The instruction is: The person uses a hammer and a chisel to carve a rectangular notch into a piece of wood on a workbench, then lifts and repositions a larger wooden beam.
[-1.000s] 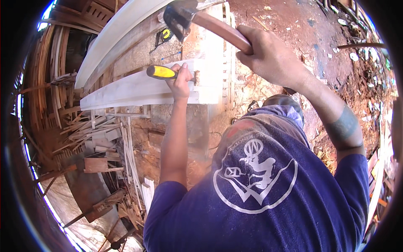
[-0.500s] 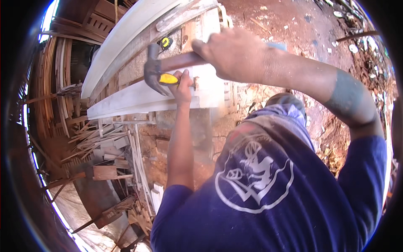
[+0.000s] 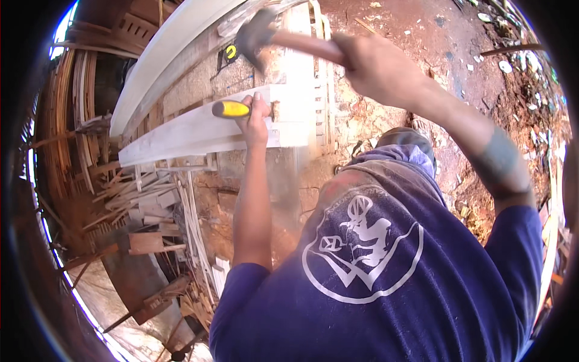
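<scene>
My left hand (image 3: 256, 117) grips the yellow-handled chisel (image 3: 232, 109) against the white board (image 3: 199, 130) on the workbench (image 3: 193, 84), my right hand (image 3: 377, 66) clenches the raised hammer (image 3: 259, 36); the cut looks unfinished.

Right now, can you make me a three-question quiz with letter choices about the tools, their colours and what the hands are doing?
1. Where is the hammer?
A. Raised above the pale plank
B. Lying on the ground
C. Tucked in a pocket

2. What colour is the chisel handle?
A. Green
B. Yellow
C. Blue

3. What is the left hand doing?
A. Hanging free
B. Resting flat on the shirt
C. Gripping the chisel handle against the plank

Answers: 
1 A, the head sits up over the plank, held by the right hand. 
2 B, the handle sticking out of the fist is bright yellow. 
3 C, the fingers wrap round the handle right at the plank.
</scene>
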The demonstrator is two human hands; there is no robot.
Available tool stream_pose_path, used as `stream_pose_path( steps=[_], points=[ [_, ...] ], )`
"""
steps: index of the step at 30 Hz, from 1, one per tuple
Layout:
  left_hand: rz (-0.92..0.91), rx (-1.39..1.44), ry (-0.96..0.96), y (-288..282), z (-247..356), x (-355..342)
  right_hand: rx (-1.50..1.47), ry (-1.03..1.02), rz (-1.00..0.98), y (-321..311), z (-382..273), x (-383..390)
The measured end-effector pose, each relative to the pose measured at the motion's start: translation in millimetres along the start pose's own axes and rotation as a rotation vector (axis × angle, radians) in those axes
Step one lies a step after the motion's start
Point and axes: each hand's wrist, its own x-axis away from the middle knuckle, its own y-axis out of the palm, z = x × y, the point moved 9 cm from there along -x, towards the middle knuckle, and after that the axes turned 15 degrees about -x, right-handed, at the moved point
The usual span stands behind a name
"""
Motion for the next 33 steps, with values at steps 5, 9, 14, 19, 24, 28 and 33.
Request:
stream_pose_path(
  steps=[5,9,14,19,24,28,33],
  points=[
    [0.001,-0.287,0.278,9.3,39.7,47.8,-0.179,0.180,0.226,-38.9,28.0,31.2],
    [0.090,0.024,-0.096,0.3,14.1,-11.2,-0.214,0.150,0.238,-36.5,29.4,33.2],
    [0.060,0.925,-0.408,0.3,3.4,-50.2,-0.248,0.107,0.212,-30.2,29.2,22.5],
    [-0.035,0.414,-0.107,-10.8,31.2,-19.1,-0.210,0.130,0.184,-27.4,17.5,20.4],
    [-0.039,0.225,-0.011,-11.4,29.1,-12.6,-0.192,0.124,0.162,-22.0,10.6,12.7],
    [-0.024,0.139,-0.032,-8.7,12.6,-4.5,-0.183,0.135,0.089,-6.1,15.5,9.4],
    [0.005,0.084,-0.032,-6.6,3.2,-5.9,-0.172,-0.015,0.087,-2.5,-13.0,1.2]
  ],
)
